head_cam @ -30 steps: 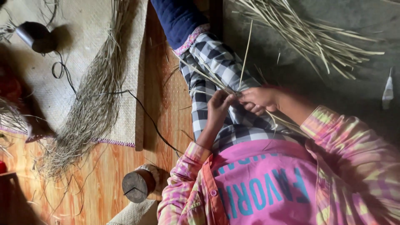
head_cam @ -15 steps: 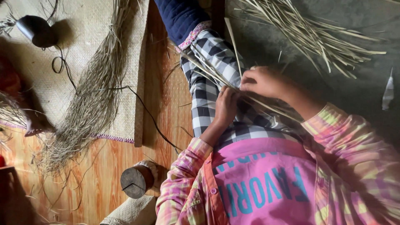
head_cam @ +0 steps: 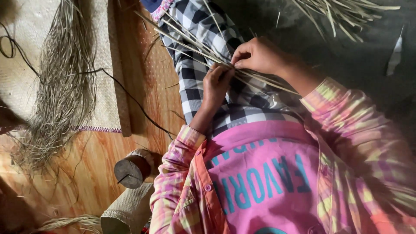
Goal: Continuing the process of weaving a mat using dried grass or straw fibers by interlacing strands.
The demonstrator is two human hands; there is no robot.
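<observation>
Straw-coloured strips (head_cam: 203,47), long and thin, lie in a fanned bundle across the person's lap, over black-and-white checked trousers (head_cam: 195,86). Both hands meet on the bundle near its middle: the left hand (head_cam: 216,84) comes up from below with its fingers curled around the strips, and the right hand (head_cam: 258,56) comes in from the right with thumb and fingers pinched together on the same strips, so the two hands touch or nearly touch. From the grip the strips spread up and to the left towards the knee, while a few run down and to the right under the right wrist. Sleeves of a pink and yellow plaid shirt (head_cam: 182,190) cover both arms, over a pink top with blue lettering. More loose strips (head_cam: 342,11) lie in a heap on the dark floor at the top right, well apart from the hands. On the left, a woven mat (head_cam: 26,86) carries a long bunch of finer grey-brown fibres (head_cam: 60,86), with a thin black cord (head_cam: 130,97) running across onto the orange wooden floor (head_cam: 86,173). Near the left elbow stands a short round wooden block (head_cam: 132,171), with a rolled piece of matting (head_cam: 125,210) just below it.
</observation>
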